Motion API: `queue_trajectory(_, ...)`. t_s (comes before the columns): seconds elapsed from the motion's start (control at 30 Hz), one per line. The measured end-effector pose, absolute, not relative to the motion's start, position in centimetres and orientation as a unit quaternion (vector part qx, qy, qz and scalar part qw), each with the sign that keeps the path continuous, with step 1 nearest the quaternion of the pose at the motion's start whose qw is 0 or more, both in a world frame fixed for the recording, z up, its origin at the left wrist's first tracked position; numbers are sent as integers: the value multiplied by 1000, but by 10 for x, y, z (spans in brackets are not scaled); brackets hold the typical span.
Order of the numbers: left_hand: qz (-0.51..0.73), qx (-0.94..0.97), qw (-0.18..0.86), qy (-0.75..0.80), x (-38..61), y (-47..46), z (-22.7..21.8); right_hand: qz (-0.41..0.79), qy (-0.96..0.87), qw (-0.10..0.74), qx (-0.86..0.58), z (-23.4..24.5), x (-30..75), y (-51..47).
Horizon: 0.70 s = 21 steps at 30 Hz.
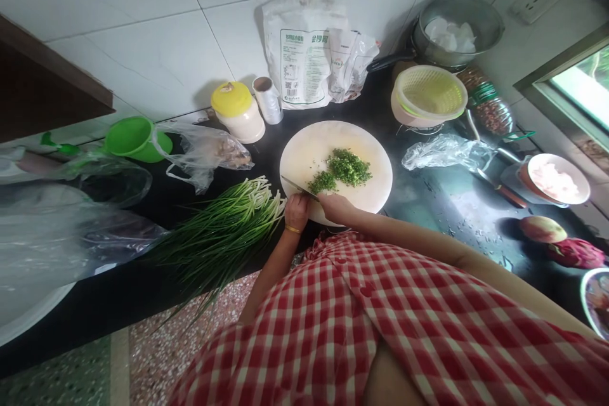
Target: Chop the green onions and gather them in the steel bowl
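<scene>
Well past the chopped scallions, a pot holds eggshells, perhaps.

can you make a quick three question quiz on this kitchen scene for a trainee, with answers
1. Multiple choice: which hand grips the knife? A) left B) right
2. True or false: the yellow-lidded jar stands next to an upright roll.
3. Fill in the blank: in the picture, the bunch of long green stalks lies to the ___ of the round board.

Key:
1. B, the right hand.
2. True.
3. Left.
</scene>
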<state>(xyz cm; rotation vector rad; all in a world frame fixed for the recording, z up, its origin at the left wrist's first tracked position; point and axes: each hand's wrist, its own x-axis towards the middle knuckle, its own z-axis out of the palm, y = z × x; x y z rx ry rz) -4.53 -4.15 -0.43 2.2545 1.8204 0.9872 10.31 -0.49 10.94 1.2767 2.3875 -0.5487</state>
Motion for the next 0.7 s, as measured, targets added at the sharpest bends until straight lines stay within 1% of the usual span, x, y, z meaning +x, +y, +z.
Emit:
queue_trajectory(0.13,321,740,37,590,-46,-45,-1,-200,845,183,460,115,108,-3)
queue_trajectory(0.27,330,721,8,609,-44,-47,-3,-199,848,199,449,119,114,-7)
queue_trajectory(0.4,330,714,5,617,-43,-47,-7,-206,844,219,445,113,110,-12)
queue_trajectory(0.53,321,723,15,612,-44,-46,-5,-193,848,207,448,106,107,-12)
queue_trajectory(0.7,300,699,32,648,-44,-48,6,-185,852,188,453,114,112,-8)
